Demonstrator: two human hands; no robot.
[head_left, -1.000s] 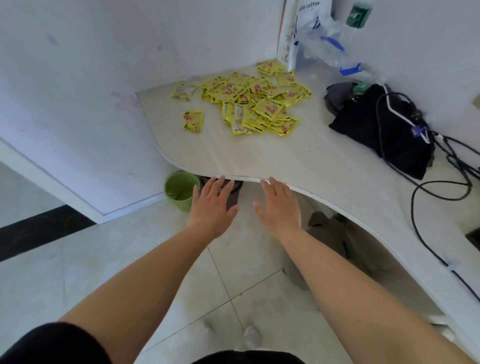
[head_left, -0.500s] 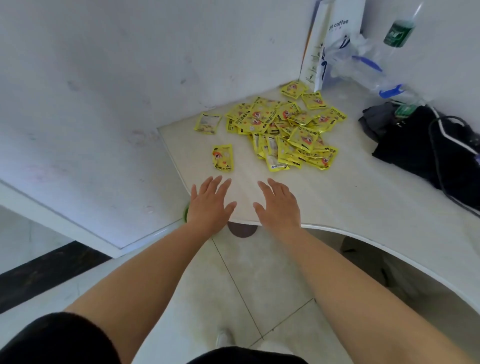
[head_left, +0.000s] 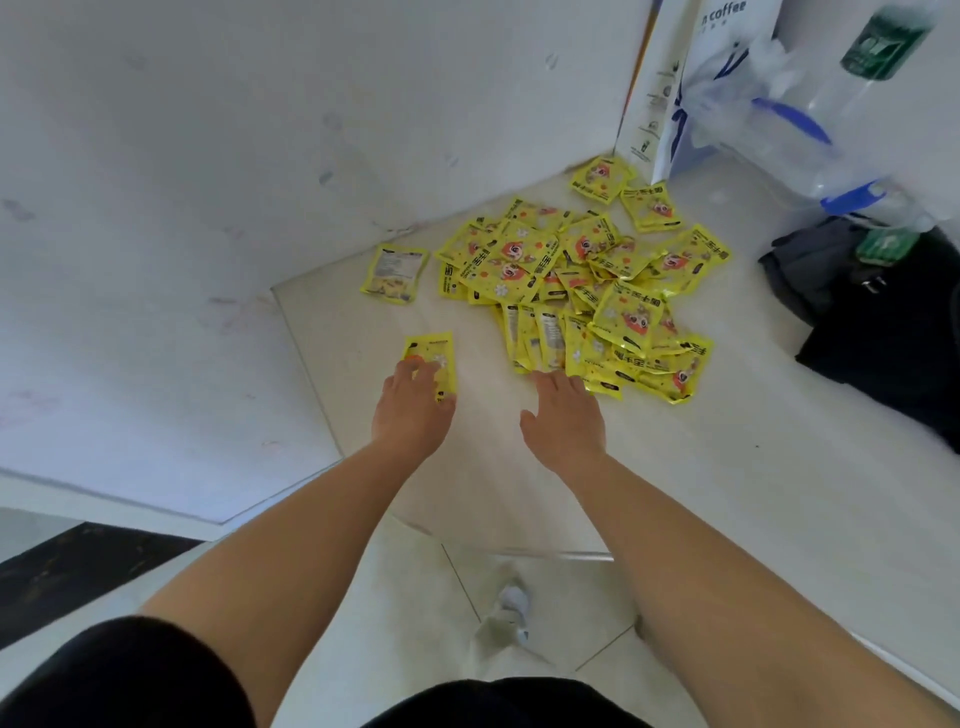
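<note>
Moving fwd, L hand (head_left: 413, 410) now on packet (head_left: 434, 351), R hand (head_left: 563, 421) by pile (head_left: 582, 291).

I work from a single view, a wide-angle camera worn on the person's head. It looks forward and steeply down, so both forearms run in from the bottom corners. The left hand (head_left: 413, 410) and right hand (head_left: 563, 415) sit near mid-frame, close to the lens. The table (head_left: 701, 493) fills the middle and right, its pile of yellow packets (head_left: 582, 291) just above centre. The wall (head_left: 208, 182) takes the upper left. The floor (head_left: 561, 582) and a shoe (head_left: 511, 603) show at bottom centre, almost straight below. The paper bag (head_left: 717, 78) is cut by the top edge, the black bag (head_left: 893, 332) by the right edge.
</note>
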